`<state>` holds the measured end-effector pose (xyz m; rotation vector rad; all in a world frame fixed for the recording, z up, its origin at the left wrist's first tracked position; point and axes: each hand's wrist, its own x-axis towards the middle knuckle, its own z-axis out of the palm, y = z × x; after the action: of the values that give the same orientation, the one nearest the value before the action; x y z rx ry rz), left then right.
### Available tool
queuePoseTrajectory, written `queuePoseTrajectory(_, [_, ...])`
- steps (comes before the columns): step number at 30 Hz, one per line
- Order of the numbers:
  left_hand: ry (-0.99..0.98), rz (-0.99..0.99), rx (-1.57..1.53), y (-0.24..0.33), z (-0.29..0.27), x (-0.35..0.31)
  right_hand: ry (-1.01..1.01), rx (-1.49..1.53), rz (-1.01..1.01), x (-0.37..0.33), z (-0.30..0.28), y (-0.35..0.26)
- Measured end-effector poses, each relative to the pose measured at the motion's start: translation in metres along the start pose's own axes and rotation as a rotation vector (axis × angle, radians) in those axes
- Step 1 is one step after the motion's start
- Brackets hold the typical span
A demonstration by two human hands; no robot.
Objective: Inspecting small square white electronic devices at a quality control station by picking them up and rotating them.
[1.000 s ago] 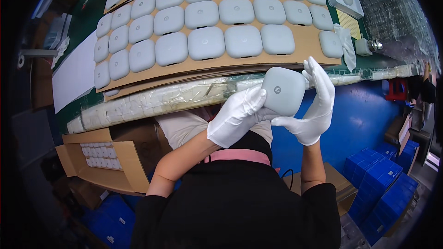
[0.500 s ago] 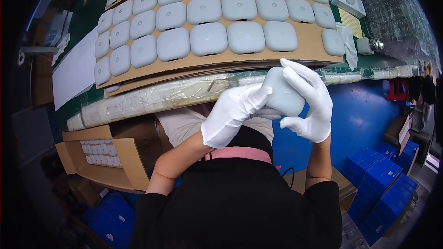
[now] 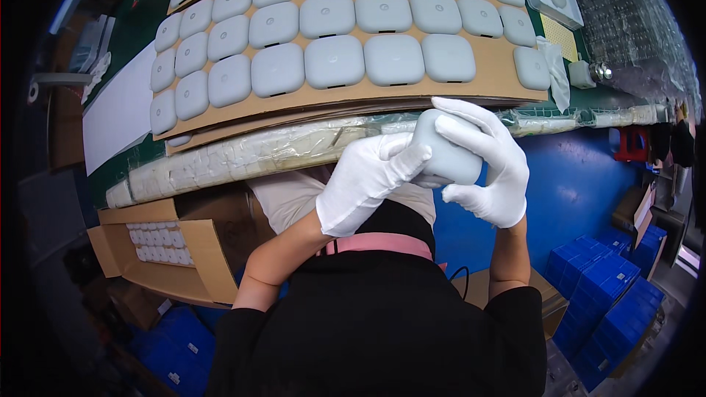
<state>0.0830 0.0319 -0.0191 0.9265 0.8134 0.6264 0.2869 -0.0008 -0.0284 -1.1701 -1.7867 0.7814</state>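
Just below the cardboard sheet, both gloved hands grip one pale grey casing. Right hand wraps over its top and far side; left hand pinches its near-left edge, fingers closed on it, casing tilted

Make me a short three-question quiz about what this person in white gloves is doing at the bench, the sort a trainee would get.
1. True or false: the left hand and the right hand both grip the same pale rounded-square casing.
2. What do the rows of casings on the bench lie on? A) brown cardboard sheets B) a metal tray C) blue boxes
3. Fill in: the open cardboard carton of small white parts stands at the person's lower ____.

Key: 1 true. 2 A: the cardboard sheets. 3 left.
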Motion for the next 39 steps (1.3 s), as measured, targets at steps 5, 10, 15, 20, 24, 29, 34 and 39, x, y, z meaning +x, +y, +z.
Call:
queuePoseTrajectory(5, [-0.018, 0.052, 0.121, 0.008, -0.001, 0.003, 0.029, 0.594, 0.333, -0.004, 0.006, -0.003])
queuePoseTrajectory(10, [0.005, 0.064, 0.183, 0.011, 0.003, 0.006, 0.109, 1.283, 0.675, 0.000, 0.010, -0.001])
queuePoseTrajectory(15, [0.091, 0.088, 0.153, 0.005, 0.007, 0.010, 0.190, 1.563, 0.801, 0.011, 0.007, 0.007])
queuePoseTrajectory(20, [0.121, 0.109, 0.133, -0.001, 0.006, 0.015, 0.184, 1.697, 0.811, 0.009, 0.000, 0.019])
queuePoseTrajectory(24, [0.139, 0.062, 0.082, 0.002, 0.011, 0.018, 0.127, 1.582, 0.740, 0.008, -0.003, 0.020])
queuePoseTrajectory(29, [0.175, -0.053, -0.041, 0.009, 0.015, 0.018, 0.077, 0.771, 0.483, 0.008, -0.006, 0.001])
queuePoseTrajectory(34, [0.104, -0.109, 0.123, 0.007, 0.009, 0.021, -0.036, -0.169, 0.061, 0.013, -0.019, -0.008])
queuePoseTrajectory(39, [0.107, 0.001, 0.205, 0.002, 0.023, 0.029, -0.108, -0.472, -0.013, 0.017, -0.041, -0.004])
